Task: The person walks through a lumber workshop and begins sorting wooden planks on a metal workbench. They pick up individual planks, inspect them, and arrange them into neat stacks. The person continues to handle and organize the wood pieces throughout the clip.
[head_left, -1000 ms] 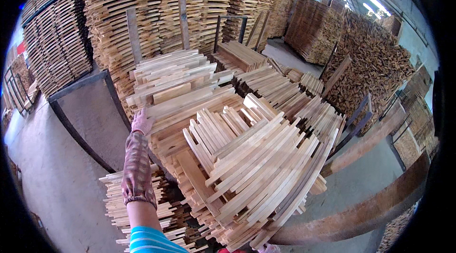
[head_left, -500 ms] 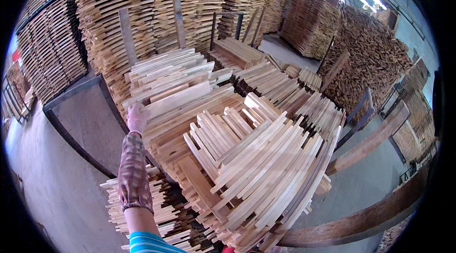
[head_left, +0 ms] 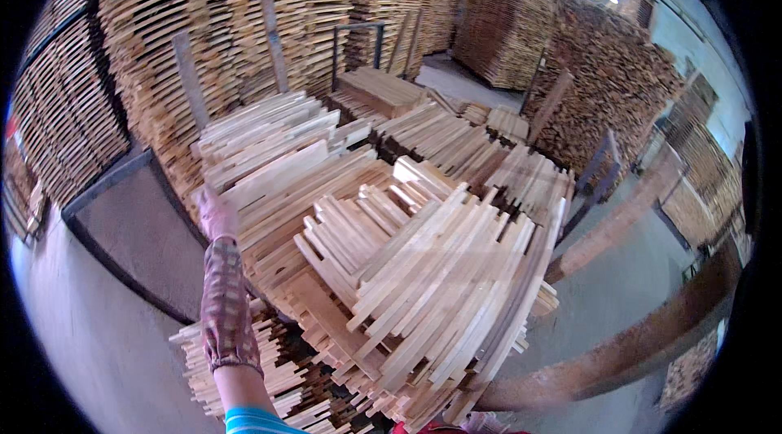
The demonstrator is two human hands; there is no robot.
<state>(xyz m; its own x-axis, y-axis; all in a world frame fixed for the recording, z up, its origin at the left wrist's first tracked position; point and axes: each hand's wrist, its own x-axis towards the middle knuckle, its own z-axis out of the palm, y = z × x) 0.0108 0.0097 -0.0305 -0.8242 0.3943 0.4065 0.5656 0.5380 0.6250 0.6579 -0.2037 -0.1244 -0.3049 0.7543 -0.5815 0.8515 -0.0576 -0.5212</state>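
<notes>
My left hand (head_left: 217,215), in a pinkish glove with a checked sleeve cover, reaches to the left ends of a layer of pale wooden slats (head_left: 281,207). It is at the end of a wide pale board (head_left: 281,176); motion blur hides whether its fingers grip the board. Right of it, a fanned heap of loose pale slats (head_left: 452,287) lies across the stack, some overlapping at angles. At the lower edge, beside something red, shows a bit of a pinkish glove, apparently my right hand (head_left: 485,422); its fingers are hidden.
A lower pile of slats (head_left: 236,365) stands below my left forearm. A dark-framed panel (head_left: 142,230) is at the left. Tall timber stacks (head_left: 220,18) rise behind. Long brown beams (head_left: 619,365) cross the right side, and more bundled slats (head_left: 444,136) lie beyond the heap.
The view has shifted, so the stacks sit slightly further left. My left hand stays at the same slat ends, now more blurred. A bit of pinkish glove has appeared at the lower edge.
</notes>
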